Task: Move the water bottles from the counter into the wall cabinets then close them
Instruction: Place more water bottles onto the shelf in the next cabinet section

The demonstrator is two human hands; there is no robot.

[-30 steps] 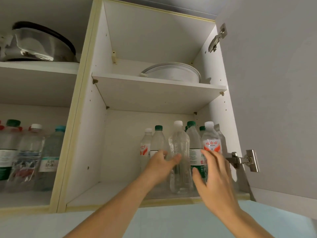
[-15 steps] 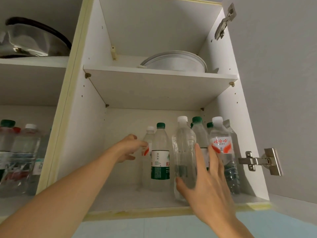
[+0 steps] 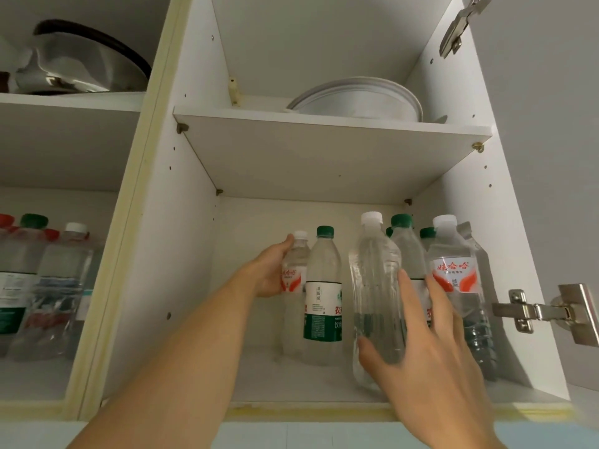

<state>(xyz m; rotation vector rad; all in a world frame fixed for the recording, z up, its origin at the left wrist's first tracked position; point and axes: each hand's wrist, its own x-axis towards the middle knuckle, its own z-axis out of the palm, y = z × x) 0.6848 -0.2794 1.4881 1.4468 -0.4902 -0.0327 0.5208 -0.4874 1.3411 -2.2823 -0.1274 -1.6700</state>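
Observation:
Several water bottles stand on the lower shelf (image 3: 259, 377) of the open wall cabinet. My left hand (image 3: 270, 270) grips a small white-capped bottle with a red label (image 3: 296, 254) at the back left of the group. Beside it stands a green-capped, green-labelled bottle (image 3: 322, 296). My right hand (image 3: 418, 345) wraps around a clear unlabelled white-capped bottle (image 3: 374, 270) at the shelf front. To its right are a red-labelled white-capped bottle (image 3: 452, 254) and green-capped ones (image 3: 402, 231) behind.
The cabinet door (image 3: 551, 157) hangs open at right, with hinges (image 3: 544, 311). A white bowl (image 3: 359, 98) sits on the upper shelf. The left compartment holds more bottles (image 3: 42, 280) and, above, a steel pot lid (image 3: 81, 66).
My left hand moved left from the clear bottle to the small red-labelled one at the back and took hold of it. My right hand closed onto the clear bottle. The view came closer.

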